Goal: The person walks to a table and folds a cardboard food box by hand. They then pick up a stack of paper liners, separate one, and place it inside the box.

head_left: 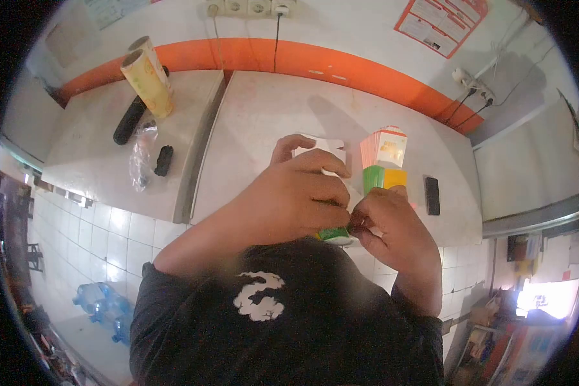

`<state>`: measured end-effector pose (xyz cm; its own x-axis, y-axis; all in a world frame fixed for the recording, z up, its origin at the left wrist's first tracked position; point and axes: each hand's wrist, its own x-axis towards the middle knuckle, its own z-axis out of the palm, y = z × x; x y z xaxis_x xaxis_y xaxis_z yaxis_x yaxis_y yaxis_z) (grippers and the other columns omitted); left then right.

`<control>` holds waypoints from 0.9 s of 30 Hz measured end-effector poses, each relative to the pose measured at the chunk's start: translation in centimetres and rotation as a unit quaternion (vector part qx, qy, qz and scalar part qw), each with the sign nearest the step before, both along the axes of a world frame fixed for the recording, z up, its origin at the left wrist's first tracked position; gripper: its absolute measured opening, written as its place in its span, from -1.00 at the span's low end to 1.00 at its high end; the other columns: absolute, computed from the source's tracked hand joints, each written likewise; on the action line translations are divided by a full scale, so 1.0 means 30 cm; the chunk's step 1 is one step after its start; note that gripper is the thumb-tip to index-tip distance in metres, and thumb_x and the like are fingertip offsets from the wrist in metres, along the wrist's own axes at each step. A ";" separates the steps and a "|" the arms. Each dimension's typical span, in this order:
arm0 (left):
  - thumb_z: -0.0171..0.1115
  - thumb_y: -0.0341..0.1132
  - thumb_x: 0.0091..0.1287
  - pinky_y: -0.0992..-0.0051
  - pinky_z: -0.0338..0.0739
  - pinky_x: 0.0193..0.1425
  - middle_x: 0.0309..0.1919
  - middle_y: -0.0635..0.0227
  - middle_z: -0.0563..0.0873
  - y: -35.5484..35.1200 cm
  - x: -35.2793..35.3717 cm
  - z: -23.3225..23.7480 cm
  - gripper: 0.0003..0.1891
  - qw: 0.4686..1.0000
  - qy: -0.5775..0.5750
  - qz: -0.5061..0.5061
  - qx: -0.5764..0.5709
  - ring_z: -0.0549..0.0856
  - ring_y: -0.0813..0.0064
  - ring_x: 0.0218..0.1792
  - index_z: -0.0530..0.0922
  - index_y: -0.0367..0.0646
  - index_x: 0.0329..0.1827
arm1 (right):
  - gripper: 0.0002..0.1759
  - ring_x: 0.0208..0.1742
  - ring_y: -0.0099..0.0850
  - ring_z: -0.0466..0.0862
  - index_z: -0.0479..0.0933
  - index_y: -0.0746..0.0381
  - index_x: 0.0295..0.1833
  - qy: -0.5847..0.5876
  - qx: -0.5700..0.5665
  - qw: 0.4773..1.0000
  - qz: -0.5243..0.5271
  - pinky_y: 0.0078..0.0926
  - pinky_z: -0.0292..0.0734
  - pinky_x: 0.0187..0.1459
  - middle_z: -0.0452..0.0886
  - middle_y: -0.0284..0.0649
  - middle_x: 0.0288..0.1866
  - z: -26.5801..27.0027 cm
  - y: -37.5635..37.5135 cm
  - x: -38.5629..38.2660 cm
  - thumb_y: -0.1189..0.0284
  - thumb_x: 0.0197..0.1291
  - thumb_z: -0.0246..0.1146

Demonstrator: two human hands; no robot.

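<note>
A white carton (pixel 333 146) with a green and yellow part is between my hands, close to my chest. My left hand (pixel 305 190) wraps over it with bent fingers. At its right lower edge, near the green part (pixel 334 234), the fingers of my right hand (pixel 386 222) are pinched together. Just beyond my right hand lies a green and yellow piece (pixel 385 178). Behind that stands a stack of folded cartons (pixel 385 148), white and orange with yellow print. My hands hide most of the carton.
A black phone (pixel 432 195) lies on the white table (pixel 264 96) at the right. On the left table (pixel 90 122) are yellow rolls (pixel 148 83), a long black object (pixel 130 121), clear plastic (pixel 141 157) and a small black item (pixel 164 161). Blue bottles (pixel 103 305) stand at lower left.
</note>
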<state>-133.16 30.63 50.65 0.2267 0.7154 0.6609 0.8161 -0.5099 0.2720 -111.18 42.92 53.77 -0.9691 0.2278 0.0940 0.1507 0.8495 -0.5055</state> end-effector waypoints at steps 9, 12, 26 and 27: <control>0.44 -0.18 0.10 -0.08 0.29 0.46 -0.22 0.72 0.75 -0.001 0.011 0.002 -0.93 0.997 0.033 -0.020 -0.065 0.71 0.49 0.20 0.72 0.20 -0.36 | -0.79 -0.12 -0.01 0.67 0.51 0.14 -0.15 -0.003 0.010 1.000 -0.007 0.03 0.34 0.05 0.64 -0.12 -0.25 0.036 -0.042 -0.019 0.47 0.15 0.41; 0.42 -0.19 0.13 -0.06 0.31 0.46 -0.16 0.63 0.77 -0.008 0.021 0.002 -0.88 0.991 0.074 0.007 -0.112 0.72 0.45 0.16 0.74 0.15 -0.27 | -0.86 -0.12 -0.01 0.69 0.53 0.14 -0.20 -0.018 0.041 0.999 -0.014 0.02 0.35 0.07 0.65 -0.12 -0.27 0.037 -0.055 -0.019 0.44 0.22 0.37; 0.41 -0.43 0.37 0.20 0.60 0.18 -0.03 0.27 0.82 0.032 -0.075 -0.104 -0.80 0.901 -0.306 -0.082 -0.297 0.78 0.32 0.03 0.76 -0.19 0.02 | -0.06 0.57 -0.08 0.41 0.44 0.20 0.45 0.386 0.206 0.870 -0.228 0.00 0.24 0.53 0.50 -0.04 0.46 -0.138 0.146 0.059 0.09 -0.01 0.65; 0.41 -0.44 0.40 0.25 0.62 0.17 0.00 0.29 0.82 0.003 -0.041 -0.129 -0.78 0.853 -0.438 -0.046 -0.279 0.78 0.37 0.05 0.74 -0.23 0.07 | 0.05 0.59 -0.11 0.39 0.33 0.23 0.52 0.346 0.133 0.900 -0.229 0.00 0.25 0.54 0.44 -0.04 0.52 -0.166 0.180 0.094 0.07 -0.01 0.67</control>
